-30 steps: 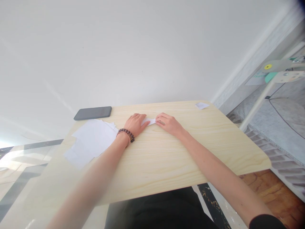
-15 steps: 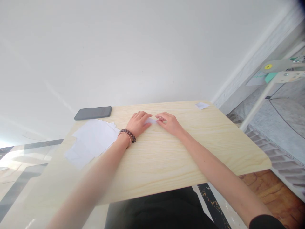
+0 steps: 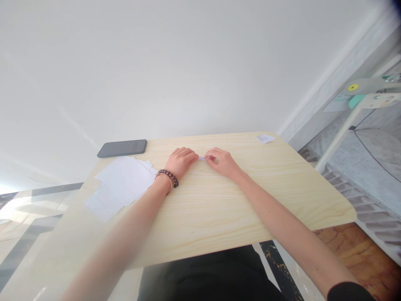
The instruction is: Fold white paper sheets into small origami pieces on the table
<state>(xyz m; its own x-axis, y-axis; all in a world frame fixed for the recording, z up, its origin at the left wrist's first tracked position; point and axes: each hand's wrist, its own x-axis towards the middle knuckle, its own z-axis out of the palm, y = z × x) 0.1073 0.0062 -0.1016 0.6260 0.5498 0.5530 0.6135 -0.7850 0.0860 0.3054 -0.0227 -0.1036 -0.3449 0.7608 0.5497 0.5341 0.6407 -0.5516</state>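
Note:
Between my two hands, over the middle of the light wooden table [image 3: 200, 217], is a small strip of white paper [image 3: 202, 158]. Only a thin length of it shows; its ends are hidden by my fingers. My left hand [image 3: 181, 161], with a beaded bracelet [image 3: 168, 173] at the wrist, is closed on the paper's left end. On the right end, my right hand [image 3: 221, 161] pinches it between thumb and fingers. Left of my left wrist lies a loose pile of white paper sheets [image 3: 125, 182].
A dark smartphone [image 3: 123, 148] lies at the table's back left, by the white wall [image 3: 194, 67]. A small folded piece of white paper [image 3: 265, 138] sits near the back right corner. Beyond the right edge stands a pale metal pole [image 3: 338, 138].
The paper between my hands shows as a much thinner strip now. My left fingers and thumb have closed together, and my right fingers have come down onto the paper.

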